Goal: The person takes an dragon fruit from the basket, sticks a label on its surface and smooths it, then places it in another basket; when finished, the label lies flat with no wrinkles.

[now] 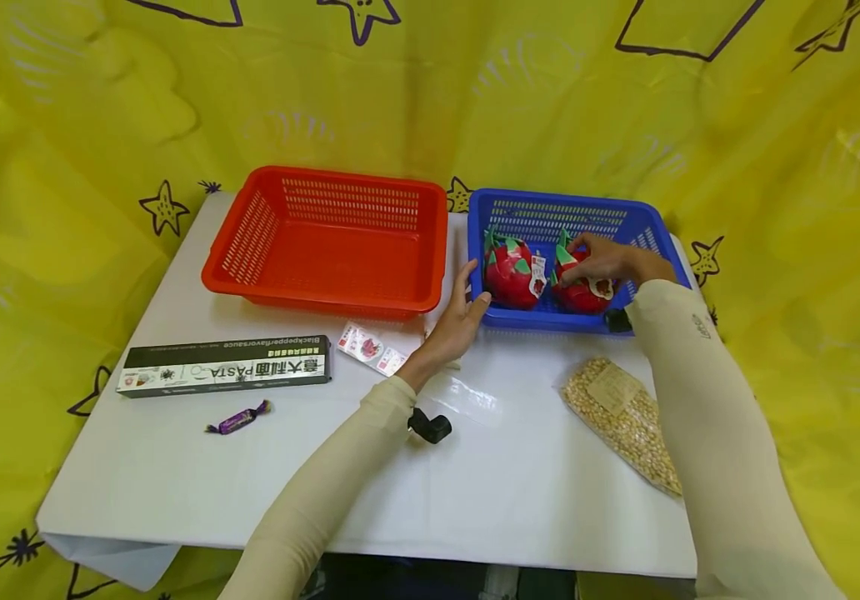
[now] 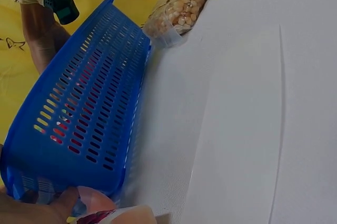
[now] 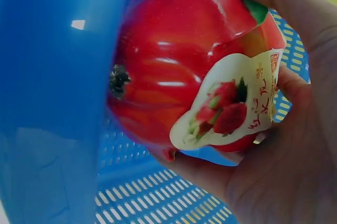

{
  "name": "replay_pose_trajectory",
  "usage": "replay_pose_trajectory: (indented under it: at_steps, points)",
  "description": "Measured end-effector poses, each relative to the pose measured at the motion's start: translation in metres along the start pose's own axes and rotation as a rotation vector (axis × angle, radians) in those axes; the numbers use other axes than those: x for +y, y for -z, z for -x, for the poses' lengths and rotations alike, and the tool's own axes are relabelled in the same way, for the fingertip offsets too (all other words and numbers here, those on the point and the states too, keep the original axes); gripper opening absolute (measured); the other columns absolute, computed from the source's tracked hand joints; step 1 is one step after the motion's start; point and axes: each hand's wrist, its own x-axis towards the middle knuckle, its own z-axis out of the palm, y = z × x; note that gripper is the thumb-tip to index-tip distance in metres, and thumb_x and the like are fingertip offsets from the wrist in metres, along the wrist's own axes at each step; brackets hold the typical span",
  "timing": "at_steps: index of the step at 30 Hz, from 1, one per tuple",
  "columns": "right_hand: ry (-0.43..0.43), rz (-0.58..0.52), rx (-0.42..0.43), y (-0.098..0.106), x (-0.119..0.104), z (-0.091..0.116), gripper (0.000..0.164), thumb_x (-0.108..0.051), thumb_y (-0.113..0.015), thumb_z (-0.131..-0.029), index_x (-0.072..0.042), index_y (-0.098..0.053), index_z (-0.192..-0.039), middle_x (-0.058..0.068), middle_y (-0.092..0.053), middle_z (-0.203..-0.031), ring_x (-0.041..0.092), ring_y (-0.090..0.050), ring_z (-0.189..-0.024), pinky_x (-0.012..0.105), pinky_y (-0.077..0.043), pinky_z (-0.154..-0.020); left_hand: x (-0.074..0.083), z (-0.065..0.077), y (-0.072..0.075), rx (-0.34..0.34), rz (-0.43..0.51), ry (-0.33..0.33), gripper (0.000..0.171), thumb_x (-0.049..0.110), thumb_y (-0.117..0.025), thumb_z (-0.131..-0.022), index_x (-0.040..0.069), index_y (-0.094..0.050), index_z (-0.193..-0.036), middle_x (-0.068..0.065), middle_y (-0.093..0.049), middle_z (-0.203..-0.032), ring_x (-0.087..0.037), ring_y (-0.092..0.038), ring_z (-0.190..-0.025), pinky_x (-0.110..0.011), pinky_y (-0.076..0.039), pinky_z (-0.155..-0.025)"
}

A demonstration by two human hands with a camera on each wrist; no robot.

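Note:
In the head view my right hand reaches into the blue basket and holds the right-hand dragon fruit. The right wrist view shows the thumb and fingers around this glossy red dragon fruit, which has green tips and a white picture label. A second labelled dragon fruit sits at the left inside the basket. My left hand rests against the basket's front left corner, thumb at the front and fingers along the outer left side.
An orange-red basket stands left of the blue one. In front lie a pasta box, a purple wrapped candy and a white printed packet beside my left wrist. A bag of corn kernels lies near my right forearm.

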Motion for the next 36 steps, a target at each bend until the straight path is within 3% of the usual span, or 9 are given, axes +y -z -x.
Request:
replay_pose_trajectory:
  at_steps: [5,8,10,12,15,18,27,32,36]
  points:
    - [0.010,0.018,0.003,-0.004,0.002,-0.001,0.083,-0.040,-0.073,-0.098,-0.004,-0.027,-0.157,0.010,-0.050,-0.083,0.023,-0.047,-0.063,0.038,-0.049,-0.060,-0.001,0.000,-0.001,-0.005,-0.010,-0.010,0.064,0.030,-0.042,-0.115,0.033,-0.010,-0.170,-0.012,-0.016,-0.176,-0.033,-0.023,-0.161,-0.046,-0.026,-0.130]
    - [0.036,0.024,0.025,-0.006,0.002,0.001,0.087,-0.041,-0.072,-0.099,0.000,-0.024,-0.160,0.024,-0.058,-0.110,0.035,-0.058,-0.088,0.050,-0.057,-0.080,-0.002,-0.001,0.000,-0.004,-0.013,-0.011,0.064,0.028,-0.042,-0.116,0.032,-0.009,-0.170,-0.012,-0.015,-0.176,-0.033,-0.023,-0.161,-0.046,-0.025,-0.131]
    - [0.054,0.030,0.040,-0.006,0.002,0.002,0.092,-0.043,-0.071,-0.099,0.001,-0.022,-0.163,0.033,-0.048,-0.138,0.043,-0.053,-0.112,0.059,-0.054,-0.097,-0.002,-0.002,0.000,-0.004,-0.018,-0.006,0.064,0.028,-0.042,-0.116,0.032,-0.009,-0.170,-0.012,-0.015,-0.176,-0.033,-0.023,-0.161,-0.046,-0.026,-0.130]
    - [0.063,0.016,0.053,-0.006,0.003,0.003,0.094,-0.046,-0.070,-0.099,0.000,-0.020,-0.165,0.034,-0.042,-0.146,0.044,-0.052,-0.114,0.060,-0.052,-0.098,-0.001,-0.002,0.001,-0.004,-0.020,-0.003,0.064,0.029,-0.042,-0.116,0.032,-0.009,-0.170,-0.012,-0.014,-0.177,-0.033,-0.022,-0.161,-0.046,-0.025,-0.130]
    - [0.063,-0.015,0.069,-0.006,0.007,0.004,0.095,-0.049,-0.068,-0.100,-0.003,-0.018,-0.167,0.023,-0.063,-0.104,0.032,-0.057,-0.078,0.048,-0.055,-0.074,0.000,-0.004,0.001,-0.011,-0.022,-0.002,0.064,0.030,-0.041,-0.116,0.032,-0.008,-0.170,-0.011,-0.012,-0.177,-0.033,-0.022,-0.162,-0.045,-0.025,-0.131]
    - [0.062,-0.036,0.092,-0.005,0.013,0.005,0.099,-0.052,-0.067,-0.100,-0.007,-0.012,-0.169,0.012,-0.056,-0.077,0.020,-0.047,-0.060,0.039,-0.047,-0.061,0.001,-0.006,0.001,-0.015,-0.023,-0.006,0.064,0.029,-0.041,-0.116,0.031,-0.008,-0.170,-0.011,-0.012,-0.177,-0.033,-0.021,-0.162,-0.044,-0.024,-0.131]
    - [0.081,-0.031,0.162,-0.009,0.022,0.006,0.102,-0.059,-0.062,-0.101,-0.009,-0.005,-0.171,0.036,-0.038,-0.148,0.040,-0.050,-0.107,0.060,-0.050,-0.105,0.000,-0.014,0.004,-0.014,-0.040,0.017,0.065,0.031,-0.042,-0.116,0.033,-0.008,-0.170,-0.013,-0.014,-0.176,-0.037,-0.026,-0.160,-0.052,-0.031,-0.128]
    - [0.116,-0.062,0.260,-0.015,0.022,0.009,0.095,-0.057,-0.058,-0.104,-0.006,-0.011,-0.170,0.037,-0.026,-0.164,0.047,-0.054,-0.112,0.063,-0.050,-0.106,-0.002,-0.012,0.006,0.013,-0.046,0.032,0.066,0.030,-0.047,-0.114,0.031,-0.013,-0.171,-0.015,-0.022,-0.174,-0.043,-0.036,-0.154,-0.056,-0.039,-0.122]
    - [0.189,-0.069,0.401,-0.025,0.018,0.018,0.088,-0.048,-0.059,-0.107,0.000,-0.018,-0.168,0.035,-0.023,-0.168,0.055,-0.040,-0.143,0.071,-0.033,-0.118,0.000,-0.003,0.005,0.032,-0.128,0.014,0.066,0.028,-0.050,-0.113,0.022,-0.018,-0.170,-0.019,-0.035,-0.165,-0.041,-0.047,-0.144,-0.053,-0.045,-0.118]
